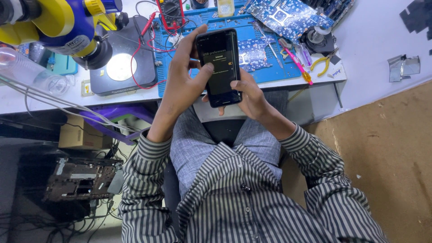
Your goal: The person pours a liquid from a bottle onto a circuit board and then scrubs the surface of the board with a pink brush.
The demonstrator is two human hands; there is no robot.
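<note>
Blue mat point(279, 72) w/ circuit boards point(288, 15), microscope point(58, 27), pliers point(325, 63).

a black smartphone point(218, 66), its tall dark screen lit with pale lines and one small orange mark, sits held between the left hand point(183, 81) and right hand point(250, 95). a plain brown cardboard box point(78, 133) lies well to the left, below the left forearm's level.

An electronics repair workshop is showing here: beyond the fingers point(194, 40) a blue work mat point(265, 72) is carrying bare circuit boards point(288, 15), a multimeter point(171, 11) with red leads, screwdrivers point(297, 60) and pliers point(325, 63), while a microscope point(58, 24) is standing off to their side.
</note>
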